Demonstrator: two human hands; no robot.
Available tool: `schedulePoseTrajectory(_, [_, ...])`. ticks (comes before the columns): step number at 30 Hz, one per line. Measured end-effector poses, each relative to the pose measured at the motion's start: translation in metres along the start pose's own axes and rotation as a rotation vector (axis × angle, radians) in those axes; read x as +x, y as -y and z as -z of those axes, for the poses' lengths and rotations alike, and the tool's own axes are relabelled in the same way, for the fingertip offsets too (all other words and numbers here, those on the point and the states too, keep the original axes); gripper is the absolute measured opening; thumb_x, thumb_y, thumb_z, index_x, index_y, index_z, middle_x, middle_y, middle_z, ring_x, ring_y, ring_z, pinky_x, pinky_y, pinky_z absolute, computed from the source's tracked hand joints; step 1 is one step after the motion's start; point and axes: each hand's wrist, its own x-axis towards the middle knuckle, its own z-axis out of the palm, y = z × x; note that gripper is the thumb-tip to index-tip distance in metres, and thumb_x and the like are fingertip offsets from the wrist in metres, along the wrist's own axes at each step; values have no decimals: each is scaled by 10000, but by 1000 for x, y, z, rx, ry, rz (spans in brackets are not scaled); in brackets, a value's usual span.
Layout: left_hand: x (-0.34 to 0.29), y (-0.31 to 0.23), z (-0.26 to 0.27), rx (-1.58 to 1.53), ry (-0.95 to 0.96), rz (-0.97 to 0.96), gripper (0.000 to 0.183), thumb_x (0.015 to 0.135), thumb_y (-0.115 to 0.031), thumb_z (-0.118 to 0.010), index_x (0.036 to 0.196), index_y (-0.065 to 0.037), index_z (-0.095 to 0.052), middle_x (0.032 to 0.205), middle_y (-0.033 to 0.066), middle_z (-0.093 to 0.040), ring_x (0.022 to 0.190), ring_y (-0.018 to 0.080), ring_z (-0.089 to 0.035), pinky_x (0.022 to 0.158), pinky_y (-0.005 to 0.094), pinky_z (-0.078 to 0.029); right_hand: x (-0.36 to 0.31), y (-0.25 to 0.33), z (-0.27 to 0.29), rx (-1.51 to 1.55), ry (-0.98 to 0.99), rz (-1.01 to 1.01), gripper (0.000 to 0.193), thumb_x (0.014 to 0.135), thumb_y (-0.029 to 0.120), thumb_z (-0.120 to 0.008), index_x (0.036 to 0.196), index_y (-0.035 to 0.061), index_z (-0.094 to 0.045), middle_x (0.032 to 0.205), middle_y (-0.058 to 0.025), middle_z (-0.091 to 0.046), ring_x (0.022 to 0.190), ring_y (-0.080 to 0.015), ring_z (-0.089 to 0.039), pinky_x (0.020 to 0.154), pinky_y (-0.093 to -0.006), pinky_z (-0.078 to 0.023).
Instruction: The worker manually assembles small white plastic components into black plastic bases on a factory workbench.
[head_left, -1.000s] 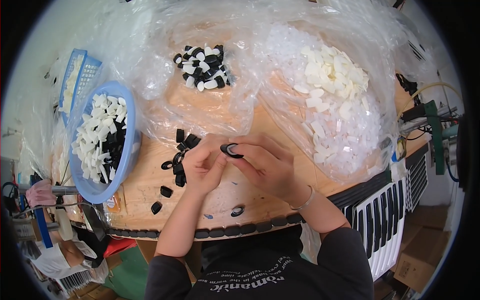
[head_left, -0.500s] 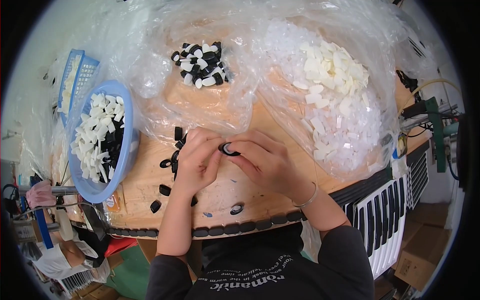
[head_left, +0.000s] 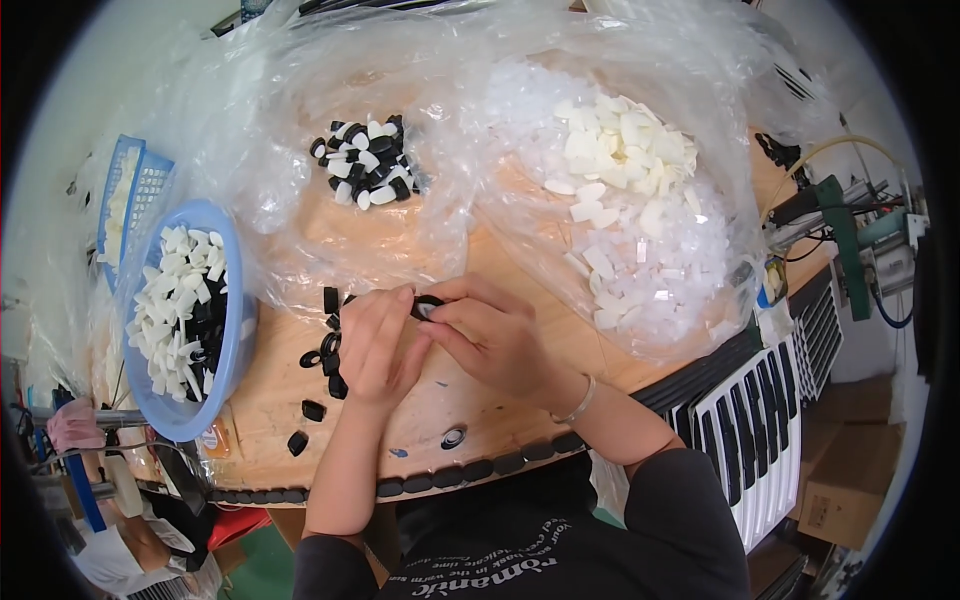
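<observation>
Right grip [head_left: 495, 335] apparently at edge of black piece [head_left: 425, 308]

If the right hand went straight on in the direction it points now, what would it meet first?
Probably the left hand, just past the black oval piece that the right hand grips; exact depth is unclear.

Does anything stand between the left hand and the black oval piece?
Nothing visible does: the right hand holds the black oval piece at its fingertips, right beside the left hand. Loose black pieces lie left of that hand, out of the way.
</observation>
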Motion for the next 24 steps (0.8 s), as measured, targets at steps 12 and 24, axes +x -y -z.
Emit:
schedulePoseTrajectory(12, [0,4,7,-37,-44,136,436,681,20,-738,1098,63,-617,967,186,-659,849,320,-602,781,368,-488,14,1,26,-2,59,-7,148,788,37,-720,917,-5,-662,974,-134,-670,818,-239,-654,686,-300,-532])
schedulePoseTrajectory(24, [7,11,16,-122,-61,270,455,646,22,-753,1082,20,-625,987,113,-670,947,281,-565,869,370,-442,63,-138,139,-711,161,-307,148,778,0,-636,907,18,-705,857,-134,-692,757,-247,-664,702,-341,-525])
